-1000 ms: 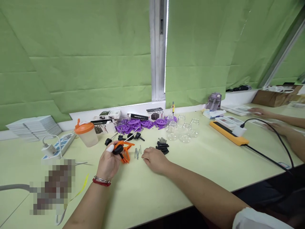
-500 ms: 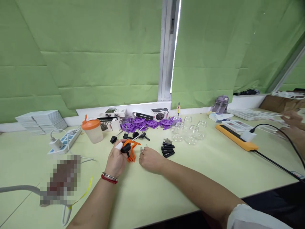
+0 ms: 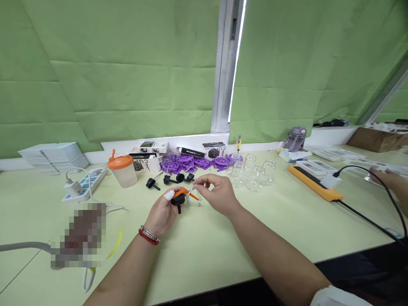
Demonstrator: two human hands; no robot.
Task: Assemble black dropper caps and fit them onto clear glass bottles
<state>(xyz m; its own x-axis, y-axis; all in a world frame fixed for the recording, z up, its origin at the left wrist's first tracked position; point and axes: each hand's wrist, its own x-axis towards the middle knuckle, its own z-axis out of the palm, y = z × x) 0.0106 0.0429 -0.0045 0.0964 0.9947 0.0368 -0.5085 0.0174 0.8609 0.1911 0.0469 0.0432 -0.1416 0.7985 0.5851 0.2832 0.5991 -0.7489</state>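
Note:
My left hand (image 3: 163, 212) is closed round an orange plastic part with a black knob (image 3: 179, 196), held just above the pale green table (image 3: 204, 246). A white cover sits on its thumb tip and a red band on the wrist. My right hand (image 3: 216, 193) is raised beside it, its thumb and forefinger pinched on a thin metal screw (image 3: 192, 190) whose tip points at the orange part. Several loose screws (image 3: 188, 203) lie on the table under both hands.
Black knobs (image 3: 165, 180), purple plastic wheels (image 3: 194, 162) and clear glass jars (image 3: 255, 174) lie behind my hands. An orange-lidded cup (image 3: 122, 171) and a power strip (image 3: 83, 187) stand left. An orange-yellow bar with a black cable (image 3: 315, 180) lies right, near another person's hand (image 3: 387, 180).
My right hand has lifted off the table with a screw and come up to the orange part. My left hand has raised that part slightly.

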